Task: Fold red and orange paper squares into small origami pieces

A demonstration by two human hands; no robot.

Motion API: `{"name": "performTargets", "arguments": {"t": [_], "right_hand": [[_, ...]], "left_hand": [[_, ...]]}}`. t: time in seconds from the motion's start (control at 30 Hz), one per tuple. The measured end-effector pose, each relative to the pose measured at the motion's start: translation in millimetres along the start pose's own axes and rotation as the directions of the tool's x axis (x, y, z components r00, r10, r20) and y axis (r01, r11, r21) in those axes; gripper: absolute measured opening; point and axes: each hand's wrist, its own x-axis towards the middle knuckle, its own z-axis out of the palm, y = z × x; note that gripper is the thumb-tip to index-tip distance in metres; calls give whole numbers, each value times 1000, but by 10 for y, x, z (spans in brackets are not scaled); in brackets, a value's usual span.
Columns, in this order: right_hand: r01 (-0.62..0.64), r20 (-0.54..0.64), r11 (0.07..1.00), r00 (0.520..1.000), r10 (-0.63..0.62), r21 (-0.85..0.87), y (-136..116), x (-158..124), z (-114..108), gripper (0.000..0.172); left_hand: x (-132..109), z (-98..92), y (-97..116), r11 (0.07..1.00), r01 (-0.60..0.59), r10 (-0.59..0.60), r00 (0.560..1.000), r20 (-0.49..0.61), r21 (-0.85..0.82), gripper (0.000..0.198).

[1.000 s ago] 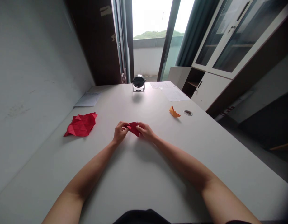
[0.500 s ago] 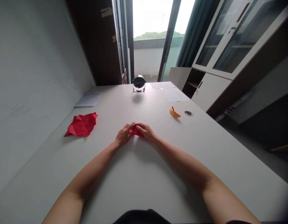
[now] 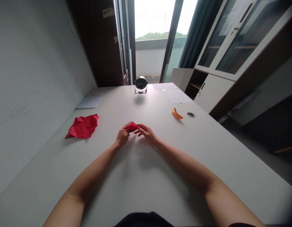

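Note:
A small folded red paper (image 3: 132,126) is held just above the white table (image 3: 146,176) in the middle of the view. My left hand (image 3: 122,136) pinches its left side with closed fingers. From the right, my right hand (image 3: 145,132) touches the paper's right end with its fingertips, fingers curled. Both forearms reach forward from the near edge.
A creased red sheet (image 3: 82,126) lies at the left near the wall. A small orange folded paper (image 3: 176,113) sits at the right beside a round cable hole (image 3: 190,114). A small fan (image 3: 141,84) and white papers (image 3: 177,95) lie at the far end.
The red paper lay pressed on the table under both hands half a second ago. Now it is lifted a little and pinched in my left hand.

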Motion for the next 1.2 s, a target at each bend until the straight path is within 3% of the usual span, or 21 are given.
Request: {"name": "performTargets", "arguments": {"t": [0.17,0.27,0.4,0.67,0.83,1.07,1.2], "right_hand": [[103,-83,989,990,-112,-108,1,-25,40,30],[109,-54,958,990,-128,-266,16,-41,59,25],[127,21,931,992,-127,-341,10,-47,107,24],[81,-134,905,980,-149,-418,102,-8,19,25],[64,-172,892,973,-156,-447,148,4,-2,20],[49,-207,825,958,-198,-562,96,-13,0,13],[71,-145,752,965,-218,-655,90,-40,-21,6]], "left_hand": [[24,16,-79,992,126,-125,990,-68,3,34],[3,50,-73,989,146,-145,986,-79,10,31],[-46,92,0,992,101,-100,995,-15,77,27],[-85,82,202,980,0,-15,997,72,199,44],[-103,92,314,978,-49,21,991,134,205,42],[-117,99,315,933,-71,3,982,191,352,34],[-119,62,282,922,-92,26,984,179,375,51]]}}
